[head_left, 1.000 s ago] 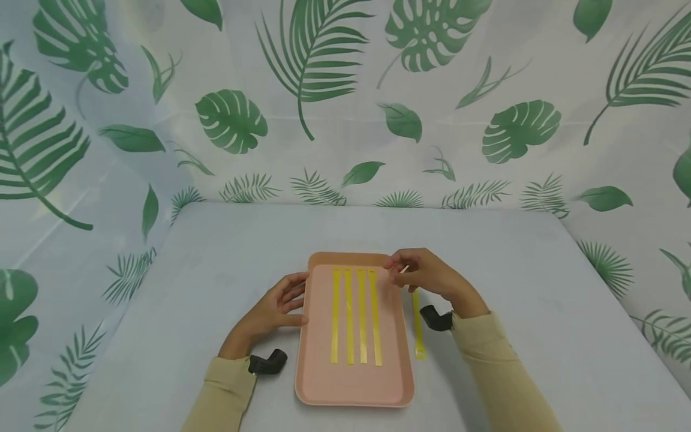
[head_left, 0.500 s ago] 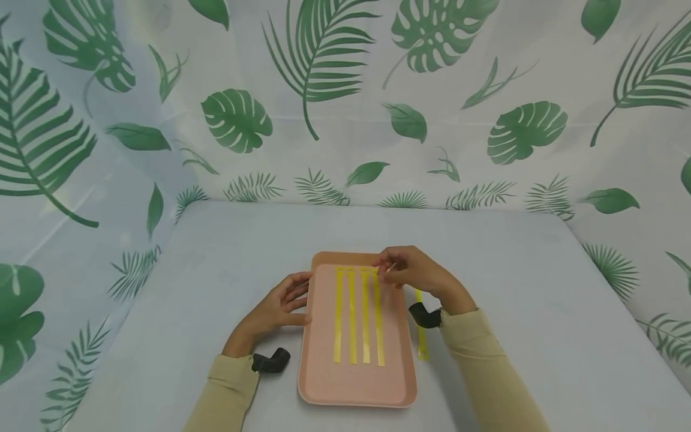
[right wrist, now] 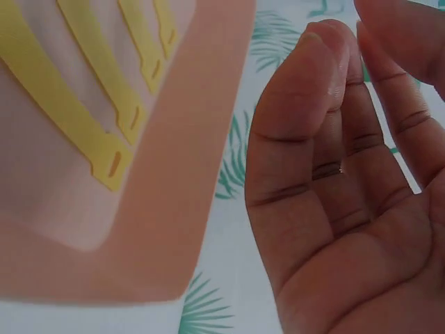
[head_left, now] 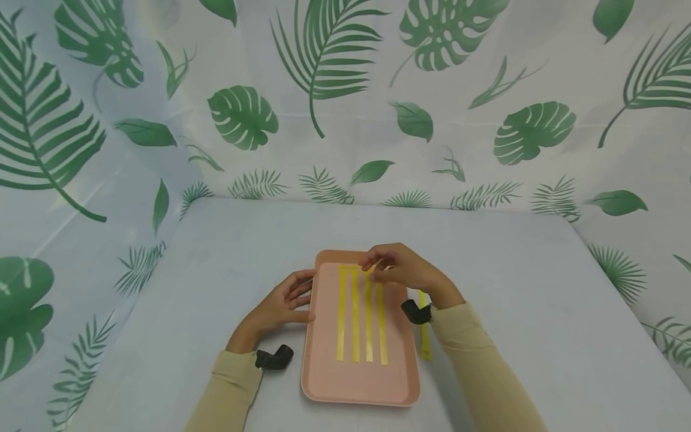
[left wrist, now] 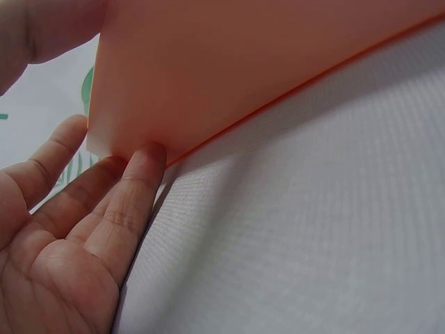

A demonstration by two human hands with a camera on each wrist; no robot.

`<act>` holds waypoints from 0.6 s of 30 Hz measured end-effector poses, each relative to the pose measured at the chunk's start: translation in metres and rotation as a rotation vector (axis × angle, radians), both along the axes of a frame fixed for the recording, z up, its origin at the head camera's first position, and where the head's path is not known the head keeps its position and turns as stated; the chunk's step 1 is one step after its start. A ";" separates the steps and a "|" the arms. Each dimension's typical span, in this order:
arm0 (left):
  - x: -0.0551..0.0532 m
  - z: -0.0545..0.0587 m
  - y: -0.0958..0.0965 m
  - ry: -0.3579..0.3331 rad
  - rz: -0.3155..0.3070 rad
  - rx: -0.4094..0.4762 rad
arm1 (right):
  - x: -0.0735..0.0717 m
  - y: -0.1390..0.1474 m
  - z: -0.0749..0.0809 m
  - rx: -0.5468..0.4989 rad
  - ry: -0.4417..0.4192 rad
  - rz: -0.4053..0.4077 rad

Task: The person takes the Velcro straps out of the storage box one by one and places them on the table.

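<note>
A pink rectangular tray (head_left: 353, 387) lies on the table, with several flat yellow strips (head_left: 355, 318) side by side lengthwise in it. Each strip has a wider slotted end, clear in the right wrist view, where the nearest strip (right wrist: 62, 125) runs toward the tray's far wall. My left hand (head_left: 278, 306) touches the tray's left side; its fingertips meet the outer wall in the left wrist view. Over the tray's far right part hovers my right hand (head_left: 402, 270), fingers loosely bent, nothing between them. It hides some strip ends.
Another yellow strip (head_left: 426, 342) lies on the table right of the tray, partly hidden by the right wrist. A black wrist mount (head_left: 275, 358) sits at each cuff. Leaf-printed cloth (head_left: 345, 120) walls the back and sides of the pale table (head_left: 259, 234).
My right hand has moved left, from the tray's right rim to above the strips' far ends. The left hand stays at the tray's side. The head view has shifted slightly.
</note>
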State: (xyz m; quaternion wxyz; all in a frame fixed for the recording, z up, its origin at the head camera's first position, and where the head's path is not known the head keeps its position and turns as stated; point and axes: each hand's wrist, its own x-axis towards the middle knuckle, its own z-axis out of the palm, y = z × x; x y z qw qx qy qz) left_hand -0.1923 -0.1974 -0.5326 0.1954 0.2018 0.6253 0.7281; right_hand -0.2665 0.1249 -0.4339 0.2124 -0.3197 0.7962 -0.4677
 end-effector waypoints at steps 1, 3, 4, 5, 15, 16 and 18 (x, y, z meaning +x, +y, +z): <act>0.000 0.000 0.000 0.000 0.000 0.001 | -0.001 -0.001 0.000 -0.001 0.000 0.003; 0.000 0.000 0.000 -0.003 0.001 0.005 | -0.002 -0.004 -0.002 0.008 0.010 0.016; 0.000 0.000 0.000 -0.003 -0.001 0.008 | -0.003 -0.005 -0.002 0.013 0.014 0.022; 0.000 0.000 0.000 -0.003 -0.003 0.009 | -0.004 -0.007 -0.003 0.017 0.018 0.032; -0.001 0.002 0.000 -0.004 -0.007 0.013 | -0.011 -0.023 -0.010 0.020 0.021 0.171; 0.000 0.003 0.000 -0.006 -0.006 0.014 | -0.012 -0.025 -0.011 0.025 0.020 0.178; 0.000 0.004 0.000 -0.008 -0.005 0.015 | -0.013 -0.028 -0.013 0.037 0.032 0.196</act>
